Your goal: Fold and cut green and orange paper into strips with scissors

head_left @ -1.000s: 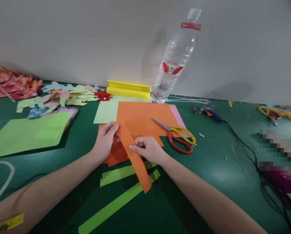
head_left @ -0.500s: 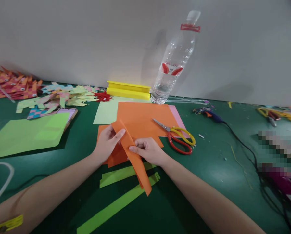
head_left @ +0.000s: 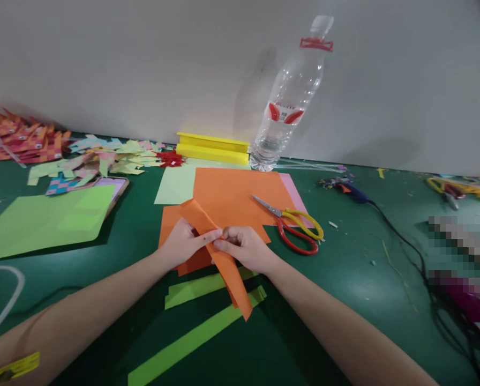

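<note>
A folded strip of orange paper (head_left: 229, 271) runs slantwise between my hands, its lower end hanging over green paper strips (head_left: 195, 339). My left hand (head_left: 187, 241) pinches it near the middle, thumb on top. Close beside, my right hand (head_left: 246, 247) grips the strip's right edge between thumb and curled fingers. The two thumbs almost meet. Beneath and behind lie orange paper sheets (head_left: 235, 187), partly covered by the hands. Scissors (head_left: 300, 225) with one yellow and one red handle rest on the sheets' right side, blades slightly apart or closed, I cannot tell which.
A tilted clear plastic bottle (head_left: 290, 91) stands by the wall next to folded yellow paper (head_left: 211, 153). At left are a green sheet (head_left: 43, 220), a phone (head_left: 119, 187) and heaped paper pieces (head_left: 123, 155). A glue gun (head_left: 354, 192) with a cord lies at right.
My left hand has slid down along the orange strip toward my right hand, leaving the strip's upper end uncovered. My right hand stays nearly where it was.
</note>
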Tool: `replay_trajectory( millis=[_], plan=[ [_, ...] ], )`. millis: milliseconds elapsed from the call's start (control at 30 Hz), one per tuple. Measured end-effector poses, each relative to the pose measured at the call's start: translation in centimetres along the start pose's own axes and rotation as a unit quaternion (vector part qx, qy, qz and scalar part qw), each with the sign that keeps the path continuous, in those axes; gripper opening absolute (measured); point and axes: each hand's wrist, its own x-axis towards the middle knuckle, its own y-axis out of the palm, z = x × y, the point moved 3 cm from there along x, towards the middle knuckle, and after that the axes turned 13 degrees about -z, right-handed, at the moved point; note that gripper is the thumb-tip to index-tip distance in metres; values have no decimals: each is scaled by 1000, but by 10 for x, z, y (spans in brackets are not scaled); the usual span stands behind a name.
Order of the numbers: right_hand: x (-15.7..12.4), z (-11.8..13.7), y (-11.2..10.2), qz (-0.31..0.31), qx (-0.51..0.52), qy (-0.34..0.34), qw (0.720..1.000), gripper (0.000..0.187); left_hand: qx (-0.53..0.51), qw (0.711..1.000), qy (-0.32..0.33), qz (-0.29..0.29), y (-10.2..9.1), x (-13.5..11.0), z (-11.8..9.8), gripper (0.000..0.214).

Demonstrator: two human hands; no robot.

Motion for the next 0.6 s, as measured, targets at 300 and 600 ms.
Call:
replay_trajectory(
  millis=[300,600],
  plan=[
    [-3,-1,2,41,60,54,996,30,-115,985,-28,-122,-7,2,9,20],
    [-4,5,2,46,48,63,996,32,-209,951,-63,-219,-13,7,21,24]
  ],
)
